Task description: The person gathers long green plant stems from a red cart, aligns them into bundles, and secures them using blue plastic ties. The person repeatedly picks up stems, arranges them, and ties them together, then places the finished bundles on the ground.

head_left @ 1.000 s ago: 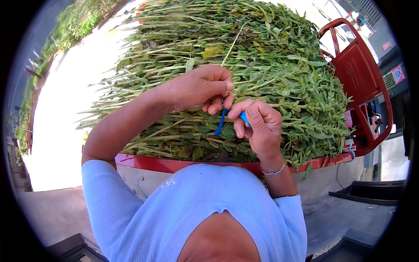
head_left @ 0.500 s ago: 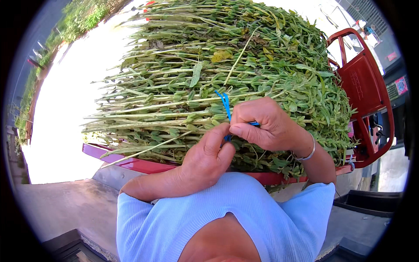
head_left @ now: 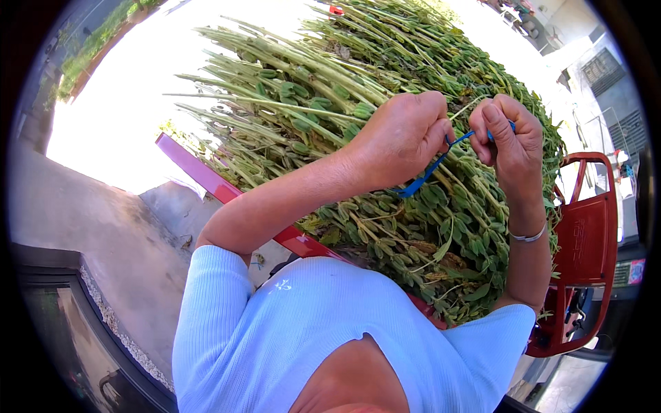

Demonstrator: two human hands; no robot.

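A blue tie strip (head_left: 425, 177) runs up from a bundle of green stalks with pods (head_left: 303, 120) to my two hands. My left hand (head_left: 405, 141) is closed, its thumb and fingers pinching the strip over the stalks. Just to its right, my right hand (head_left: 508, 138) is a closed fist on the strip's other part, thumb on top, and a bit of blue shows between its fingers. A short stretch of strip spans the gap between the hands. Part of the strip against the stalks is hidden by leaves and my left wrist.
The stalks lie on a heap (head_left: 413, 48) of the same plants, loaded on a red cart whose side rail (head_left: 206, 175) passes close before my body. A red metal frame (head_left: 585, 234) rises at the right. Concrete ground (head_left: 103, 196) lies at the left.
Both hands have moved up and right and spread farther apart, drawing the blue strip between them. The view has turned, so the heap and cart now slant.
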